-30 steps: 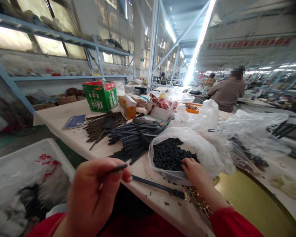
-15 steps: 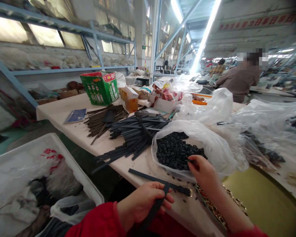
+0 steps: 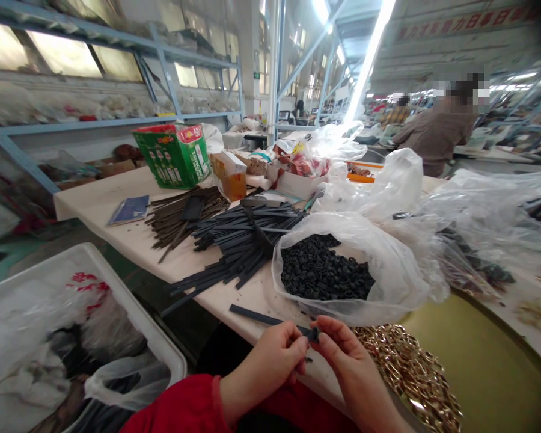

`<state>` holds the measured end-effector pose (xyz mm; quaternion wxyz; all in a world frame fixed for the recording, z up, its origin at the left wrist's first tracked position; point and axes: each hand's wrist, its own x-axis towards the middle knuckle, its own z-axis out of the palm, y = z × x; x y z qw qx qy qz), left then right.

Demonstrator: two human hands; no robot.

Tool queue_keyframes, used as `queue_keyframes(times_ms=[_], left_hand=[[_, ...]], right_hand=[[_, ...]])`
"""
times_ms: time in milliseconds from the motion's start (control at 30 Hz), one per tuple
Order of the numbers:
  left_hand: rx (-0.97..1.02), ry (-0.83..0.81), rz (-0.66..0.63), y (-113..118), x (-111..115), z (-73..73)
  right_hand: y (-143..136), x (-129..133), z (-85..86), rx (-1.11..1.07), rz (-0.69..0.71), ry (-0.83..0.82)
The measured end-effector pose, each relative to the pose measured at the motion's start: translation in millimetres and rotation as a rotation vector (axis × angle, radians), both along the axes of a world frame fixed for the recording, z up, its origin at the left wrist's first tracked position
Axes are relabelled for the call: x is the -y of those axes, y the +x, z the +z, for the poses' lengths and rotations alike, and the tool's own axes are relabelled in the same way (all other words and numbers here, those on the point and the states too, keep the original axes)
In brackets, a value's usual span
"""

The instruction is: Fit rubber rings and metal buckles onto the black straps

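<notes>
While both hands meet at the near edge of a cloth-covered table, the left hand and right hand have their fingertips narrowed on one small black loop, near centre. Whether the left hand also grips something in its palm cannot be told; its fingers hide it. The loop looks light, soft and springy, unlikely to break but easy to drop; its rim is the place to pinch. Just beyond the hands lies a dark strap, probably flexible along its length, best held near an end.

Farther back, an open white plastic bag holds a heap of black loops. At near right, a pile of gold metal pieces lies beside a bare, gold-coloured surface. At near left, a white bin contains crumpled clear plastic and dark scraps.
</notes>
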<state>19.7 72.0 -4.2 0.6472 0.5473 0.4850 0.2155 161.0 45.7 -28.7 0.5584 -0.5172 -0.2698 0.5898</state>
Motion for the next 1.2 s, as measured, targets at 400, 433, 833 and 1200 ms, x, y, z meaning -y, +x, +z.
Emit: queue_keyframes(times_ms=[400,433,833,1200], left_hand=[[-0.354,0.526,-0.192,-8.8,25.4,8.1],[-0.354,0.551,-0.197,-8.6,27.8,7.2],[-0.206,0.157,-0.358,-25.1,44.2,16.5],[-0.058,0.117,-0.37,-16.6,40.3,13.0]], right_hand=[[-1.9,31.5,-8.0,0.438,0.094,0.21],[-1.7,33.0,-6.4,0.522,0.118,0.28],[-0.5,54.8,-18.6,0.019,0.144,-0.022],[-12.0,51.5,-22.8,-0.158,0.151,0.0]])
